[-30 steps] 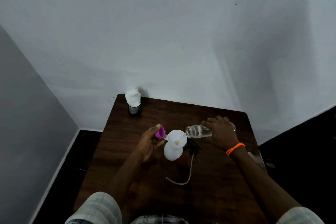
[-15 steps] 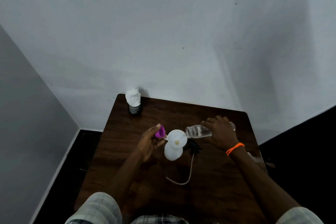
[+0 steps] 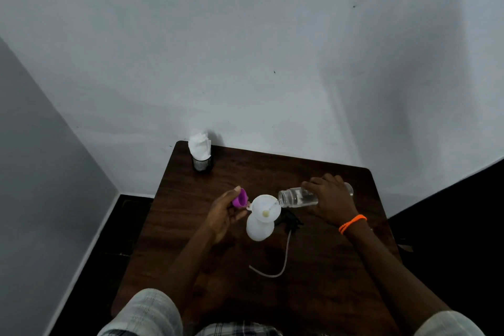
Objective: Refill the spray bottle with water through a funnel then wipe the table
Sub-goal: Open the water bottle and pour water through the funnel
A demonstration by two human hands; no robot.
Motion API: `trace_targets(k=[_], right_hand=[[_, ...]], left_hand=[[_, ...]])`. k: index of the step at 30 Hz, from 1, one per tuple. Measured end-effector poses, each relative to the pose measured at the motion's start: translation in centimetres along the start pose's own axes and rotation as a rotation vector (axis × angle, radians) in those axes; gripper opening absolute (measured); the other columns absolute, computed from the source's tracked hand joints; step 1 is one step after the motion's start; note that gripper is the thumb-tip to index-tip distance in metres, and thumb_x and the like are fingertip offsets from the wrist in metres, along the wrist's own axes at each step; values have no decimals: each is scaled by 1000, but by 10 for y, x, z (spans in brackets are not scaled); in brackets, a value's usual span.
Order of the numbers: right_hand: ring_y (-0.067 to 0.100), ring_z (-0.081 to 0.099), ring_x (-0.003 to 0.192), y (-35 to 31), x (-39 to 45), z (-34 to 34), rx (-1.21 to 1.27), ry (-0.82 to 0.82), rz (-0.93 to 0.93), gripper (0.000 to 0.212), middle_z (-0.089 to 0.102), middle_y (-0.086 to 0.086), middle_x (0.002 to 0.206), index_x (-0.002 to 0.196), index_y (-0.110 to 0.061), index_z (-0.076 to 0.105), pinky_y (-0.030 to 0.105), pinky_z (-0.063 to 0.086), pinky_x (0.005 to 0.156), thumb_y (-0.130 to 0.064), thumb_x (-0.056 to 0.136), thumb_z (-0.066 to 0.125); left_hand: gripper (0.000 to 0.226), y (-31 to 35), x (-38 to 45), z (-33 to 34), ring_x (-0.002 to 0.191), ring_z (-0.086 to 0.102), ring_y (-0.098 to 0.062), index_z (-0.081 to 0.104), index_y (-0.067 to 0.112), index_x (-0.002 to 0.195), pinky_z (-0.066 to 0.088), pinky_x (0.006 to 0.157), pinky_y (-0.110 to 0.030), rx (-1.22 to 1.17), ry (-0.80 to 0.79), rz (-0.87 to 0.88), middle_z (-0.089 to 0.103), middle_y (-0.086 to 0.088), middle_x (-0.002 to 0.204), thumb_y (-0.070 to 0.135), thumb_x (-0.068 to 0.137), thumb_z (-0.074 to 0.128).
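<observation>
Dark desk [image 3: 245, 294], grey corner wall. Nothing shifted since earlier frames: our right hand [image 3: 331, 203] grips tilted water bottle [image 3: 296, 197] over funnel [image 3: 265, 206]; left hand [image 3: 225, 214] pinches purple cap [image 3: 240, 198]. Pour continues.

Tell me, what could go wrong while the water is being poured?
1. The clear plastic water bottle, tipped nearly flat in the right hand, has its mouth only at the rim of the white plastic funnel; water might miss and wet the dark wooden table.
2. The funnel sits atop the white spray bottle, and the left hand, holding a purple cap, appears to steady only the funnel's tab, so a nudge could tip it.
</observation>
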State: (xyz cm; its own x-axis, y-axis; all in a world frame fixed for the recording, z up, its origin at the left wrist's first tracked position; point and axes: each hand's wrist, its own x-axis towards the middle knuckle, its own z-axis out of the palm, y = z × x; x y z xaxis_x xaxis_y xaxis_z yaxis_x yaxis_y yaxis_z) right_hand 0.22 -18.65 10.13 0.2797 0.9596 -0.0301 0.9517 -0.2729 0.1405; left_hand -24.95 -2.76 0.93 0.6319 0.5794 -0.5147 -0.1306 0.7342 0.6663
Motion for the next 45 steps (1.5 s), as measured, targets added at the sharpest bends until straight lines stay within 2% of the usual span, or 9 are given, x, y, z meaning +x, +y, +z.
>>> trace_targets(k=[12,24,28,31,34,37,39,42,45], right_hand=[[27,61,80,-1,0,0,13,27,-6,59,73,-4,96,107,-26,75,39,44,68,-42,51,88],[27,61,80,-2,-2,-2,20,64,-19,57,73,-4,95,105,-26,75,39,44,68,-43,52,87],[27,61,79,-2,-3,-3,15,64,-15,55,73,-4,95,106,-24,75,40,44,67,-45,55,75],[26,60,79,-4,-3,-2,9,45,4,58,73,-5,96,107,-25,75,38,43,68,-44,53,85],[26,61,79,-7,-4,1,22,24,31,58,73,-5,96,107,-26,75,37,43,69,-43,53,88],[24,62,82,-9,-6,6,49,1,67,55,74,-6,100,110,-27,74,36,42,72,-51,62,84],[24,63,82,-10,-7,10,64,-5,83,55,75,-5,102,111,-27,74,36,41,73,-59,67,74],[25,65,86,-12,-7,17,105,7,100,66,75,-4,108,115,-27,74,36,40,77,-71,72,52],[27,67,93,-15,-5,19,188,53,134,77,75,0,114,121,-24,73,39,42,83,-75,69,48]], left_hand=[[54,1,-2,-1,108,71,-30,65,6,125,59,79,-35,16,-18,-1,69,-22,124,41,85,72],[53,3,-5,-2,113,69,-32,64,7,127,59,83,-37,32,-21,-4,69,-21,124,40,87,71],[54,3,-4,-3,111,70,-32,64,8,127,58,92,-41,43,-23,-4,71,-20,121,41,84,72],[48,3,-3,-3,114,69,-34,65,10,125,56,97,-44,44,-26,4,70,-19,122,38,87,72],[43,5,-2,-3,114,69,-34,66,11,122,56,95,-43,35,-25,11,70,-19,122,36,87,73],[44,10,-2,0,116,68,-33,67,14,121,56,94,-43,41,-44,29,69,-17,123,35,83,75],[41,14,-2,3,113,68,-32,69,15,118,57,94,-42,28,-60,49,70,-15,121,30,81,76],[41,21,0,9,110,69,-31,69,13,120,59,89,-37,34,-79,89,72,-13,117,19,80,76],[50,28,3,21,108,69,-29,69,12,120,57,91,-37,109,-97,163,75,-12,114,13,72,82]])
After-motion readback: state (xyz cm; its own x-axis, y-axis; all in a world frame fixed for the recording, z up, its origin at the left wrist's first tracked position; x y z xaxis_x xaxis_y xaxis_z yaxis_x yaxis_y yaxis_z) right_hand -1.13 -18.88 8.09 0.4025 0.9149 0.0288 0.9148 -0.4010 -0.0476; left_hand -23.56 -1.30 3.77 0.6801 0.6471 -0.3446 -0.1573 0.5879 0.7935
